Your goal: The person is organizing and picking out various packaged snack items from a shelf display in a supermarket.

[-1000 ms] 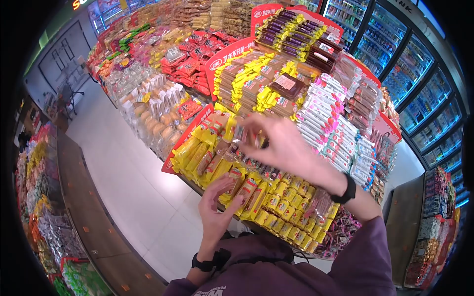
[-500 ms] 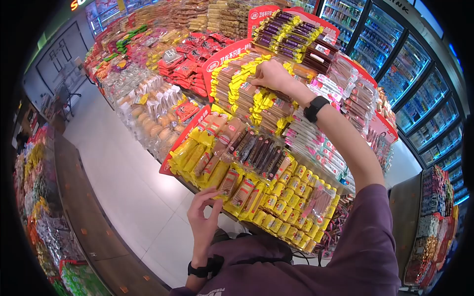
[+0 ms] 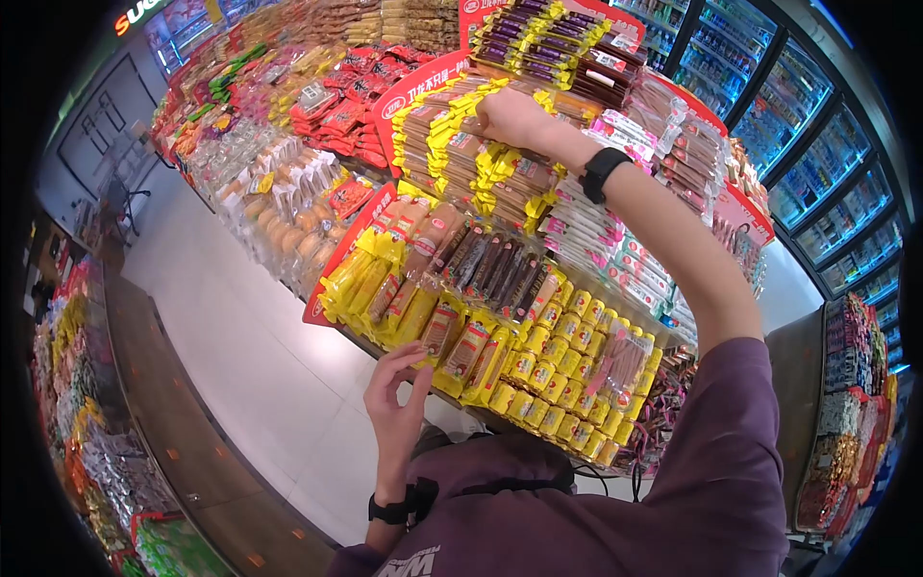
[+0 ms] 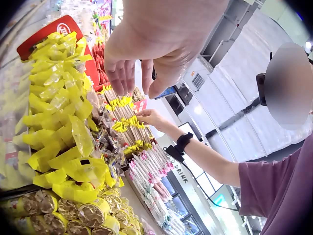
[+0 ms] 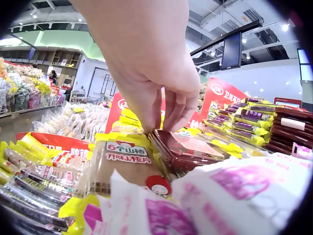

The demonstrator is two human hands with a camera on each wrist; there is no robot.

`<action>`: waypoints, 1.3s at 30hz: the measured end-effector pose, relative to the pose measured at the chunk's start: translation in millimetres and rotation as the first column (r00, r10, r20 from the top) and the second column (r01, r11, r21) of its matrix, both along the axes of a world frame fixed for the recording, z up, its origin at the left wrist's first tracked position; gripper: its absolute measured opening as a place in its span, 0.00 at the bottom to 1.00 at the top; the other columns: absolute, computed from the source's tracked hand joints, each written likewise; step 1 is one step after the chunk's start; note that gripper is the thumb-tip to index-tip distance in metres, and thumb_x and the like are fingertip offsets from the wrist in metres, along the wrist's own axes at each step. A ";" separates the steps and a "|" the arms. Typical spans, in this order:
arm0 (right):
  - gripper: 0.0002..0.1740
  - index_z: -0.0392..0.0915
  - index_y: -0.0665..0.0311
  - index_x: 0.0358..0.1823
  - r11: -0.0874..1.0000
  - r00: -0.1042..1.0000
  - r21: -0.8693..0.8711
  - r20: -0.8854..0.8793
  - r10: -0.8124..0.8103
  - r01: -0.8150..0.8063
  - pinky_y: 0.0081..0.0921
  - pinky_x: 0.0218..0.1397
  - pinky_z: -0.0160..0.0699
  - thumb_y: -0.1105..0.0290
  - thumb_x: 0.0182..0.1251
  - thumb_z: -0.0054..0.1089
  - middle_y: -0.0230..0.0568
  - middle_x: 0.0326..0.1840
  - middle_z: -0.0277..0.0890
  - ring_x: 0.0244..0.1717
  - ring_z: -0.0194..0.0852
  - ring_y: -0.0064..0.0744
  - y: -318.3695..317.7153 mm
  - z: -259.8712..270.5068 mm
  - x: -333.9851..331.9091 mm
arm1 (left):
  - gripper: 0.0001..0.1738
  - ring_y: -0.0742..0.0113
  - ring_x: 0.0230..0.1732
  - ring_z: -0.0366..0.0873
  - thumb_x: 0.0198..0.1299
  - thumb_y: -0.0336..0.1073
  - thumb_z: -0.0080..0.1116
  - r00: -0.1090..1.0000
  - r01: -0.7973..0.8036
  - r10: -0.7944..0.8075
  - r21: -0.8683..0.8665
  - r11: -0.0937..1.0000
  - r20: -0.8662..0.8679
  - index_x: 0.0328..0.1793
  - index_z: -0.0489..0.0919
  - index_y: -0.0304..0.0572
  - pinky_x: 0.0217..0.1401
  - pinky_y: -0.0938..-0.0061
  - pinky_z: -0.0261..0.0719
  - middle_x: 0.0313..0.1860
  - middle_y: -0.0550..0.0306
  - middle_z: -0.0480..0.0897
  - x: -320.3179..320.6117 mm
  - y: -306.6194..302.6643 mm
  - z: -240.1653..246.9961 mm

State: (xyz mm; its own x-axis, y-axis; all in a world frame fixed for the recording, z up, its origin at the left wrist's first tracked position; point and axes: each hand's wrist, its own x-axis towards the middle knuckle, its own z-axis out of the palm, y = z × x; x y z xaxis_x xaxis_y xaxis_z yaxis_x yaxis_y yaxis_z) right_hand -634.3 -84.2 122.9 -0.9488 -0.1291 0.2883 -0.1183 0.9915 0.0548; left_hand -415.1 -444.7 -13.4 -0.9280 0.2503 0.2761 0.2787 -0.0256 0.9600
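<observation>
- Head view: left hand (image 3: 392,389), 7 o'clock, fingers relaxed, holding nothing, beside yellow-wrapped packets (image 3: 443,328); right hand (image 3: 516,117), 1 o'clock, over brown packets (image 3: 419,146).
- Left wrist view: left hand, 12 o'clock, unladen.
- Right wrist view: right hand's fingertips contact dark red pack (image 5: 172,148), 4 o'clock; cannot tell if pinched.

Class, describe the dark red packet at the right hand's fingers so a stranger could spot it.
In the right wrist view, find the red sign at upper right. Below it, at the fingers of the right hand, lies the dark red packet. Its dark colour and pale label distinguish it from the light brown packet alongside.
</observation>
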 end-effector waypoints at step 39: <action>0.20 0.82 0.64 0.53 0.788 0.689 0.166 -0.401 0.603 -0.593 0.24 0.46 0.86 0.72 0.57 0.60 0.40 0.58 0.81 0.59 0.82 0.38 -137.7 -35.8 277.6 | 0.18 0.65 0.49 0.84 0.73 0.37 0.51 0.852 0.229 -0.409 0.471 0.852 0.325 0.62 0.76 0.31 0.54 0.69 0.82 0.54 0.48 0.83 -1.0 22.9 42.1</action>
